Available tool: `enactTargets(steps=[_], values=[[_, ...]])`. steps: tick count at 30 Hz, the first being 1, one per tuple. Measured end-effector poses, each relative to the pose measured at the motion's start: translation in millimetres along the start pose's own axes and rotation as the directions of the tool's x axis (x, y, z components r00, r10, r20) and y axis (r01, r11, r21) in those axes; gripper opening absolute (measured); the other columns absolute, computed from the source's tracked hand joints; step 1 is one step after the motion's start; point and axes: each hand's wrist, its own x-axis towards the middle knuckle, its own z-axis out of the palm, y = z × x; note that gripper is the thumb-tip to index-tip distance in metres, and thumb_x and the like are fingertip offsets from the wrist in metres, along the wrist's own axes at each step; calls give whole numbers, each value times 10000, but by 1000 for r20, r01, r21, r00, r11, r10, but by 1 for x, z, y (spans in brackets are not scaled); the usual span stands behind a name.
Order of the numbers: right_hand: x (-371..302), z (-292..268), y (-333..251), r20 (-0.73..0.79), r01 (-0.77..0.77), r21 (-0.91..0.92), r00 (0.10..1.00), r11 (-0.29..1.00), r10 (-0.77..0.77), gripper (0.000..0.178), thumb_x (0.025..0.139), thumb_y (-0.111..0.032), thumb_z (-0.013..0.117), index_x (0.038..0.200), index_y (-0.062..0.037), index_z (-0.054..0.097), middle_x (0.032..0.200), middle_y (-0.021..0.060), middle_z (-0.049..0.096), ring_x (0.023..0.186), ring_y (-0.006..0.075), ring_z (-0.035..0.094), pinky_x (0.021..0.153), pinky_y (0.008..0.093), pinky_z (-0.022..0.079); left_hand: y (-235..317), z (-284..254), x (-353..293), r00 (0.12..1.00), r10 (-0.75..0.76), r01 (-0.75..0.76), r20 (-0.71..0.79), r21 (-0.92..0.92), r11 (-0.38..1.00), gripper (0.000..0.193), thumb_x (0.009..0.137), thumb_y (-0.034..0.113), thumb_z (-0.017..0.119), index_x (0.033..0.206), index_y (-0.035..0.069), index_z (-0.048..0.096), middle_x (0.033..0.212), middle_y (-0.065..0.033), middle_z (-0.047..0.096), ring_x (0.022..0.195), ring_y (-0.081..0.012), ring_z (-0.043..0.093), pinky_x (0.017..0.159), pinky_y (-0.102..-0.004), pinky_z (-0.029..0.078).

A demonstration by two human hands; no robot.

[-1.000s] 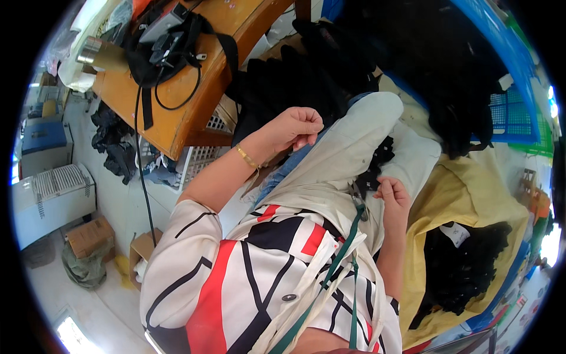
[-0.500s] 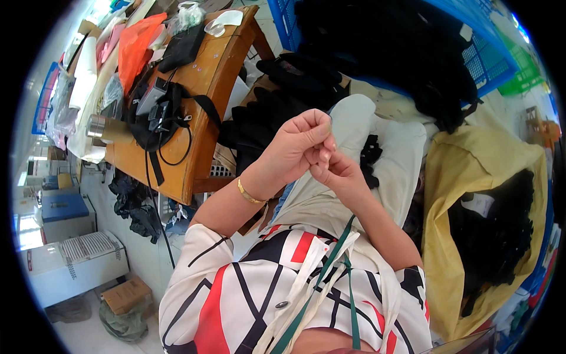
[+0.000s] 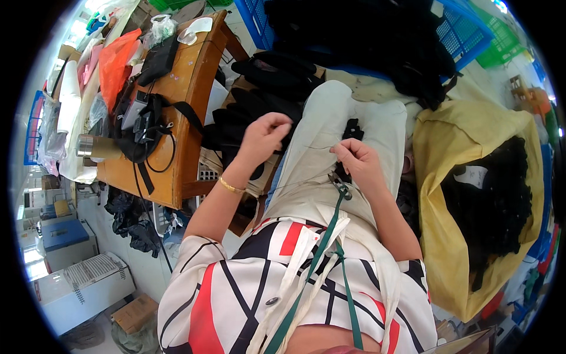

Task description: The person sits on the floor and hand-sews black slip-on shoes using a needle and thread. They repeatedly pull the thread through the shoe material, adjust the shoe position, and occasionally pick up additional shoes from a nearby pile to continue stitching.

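Over my apron-covered lap my two hands are apart, both with fingers closed. My right hand pinches a thin dark thread, which stretches leftward from its fingertips. My left hand is raised above the dark fabric pieces, its thumb and fingers pressed together; whatever it pinches is too small to make out. Small dark thread snips hang on a green ribbon and rest on the apron below my right hand. A small black piece lies between my knees.
A wooden table at the left bears a black bag and a metal flask. Ahead stands a blue crate heaped with black fabric. At the right, a yellow sack holds more black pieces.
My hands were together and have separated, the left moving left and the right slightly right. The thread between them and the snips on my lap have come into sight. The whole view has shifted slightly.
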Motion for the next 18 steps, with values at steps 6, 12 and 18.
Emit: enactTargets(steps=[6, 12, 18], values=[[-4, 0, -9, 25, 38, -3, 999, 999, -38, 175, 966, -184, 632, 973, -20, 693, 724, -84, 535, 643, 13, 415, 562, 203, 339, 42, 46, -4, 883, -158, 228, 443, -111, 967, 213, 997, 225, 578, 996, 21, 640, 769, 21, 590, 517, -29, 491, 486, -185, 433], [-2, -8, 17, -134, 143, 74, 982, 987, -132, 201, 991, -171, 596, 1100, -7, 636, 851, -2, 638, 754, 60, 585, 692, 218, 492, 40, 33, -3, 842, -184, 408, 507, -376, 832, 224, 998, 237, 569, 913, 37, 621, 621, 66, 421, 457, -25, 323, 413, -198, 308], [-12, -12, 1, -49, -13, 475, 998, 880, 41, 312, 994, -197, 605, 1238, -9, 555, 939, 62, 681, 802, 116, 657, 709, 238, 541, 51, 48, -18, 960, -205, 279, 191, -730, 624, 123, 985, 155, 586, 972, 37, 618, 603, 77, 356, 466, -34, 326, 425, -186, 309]])
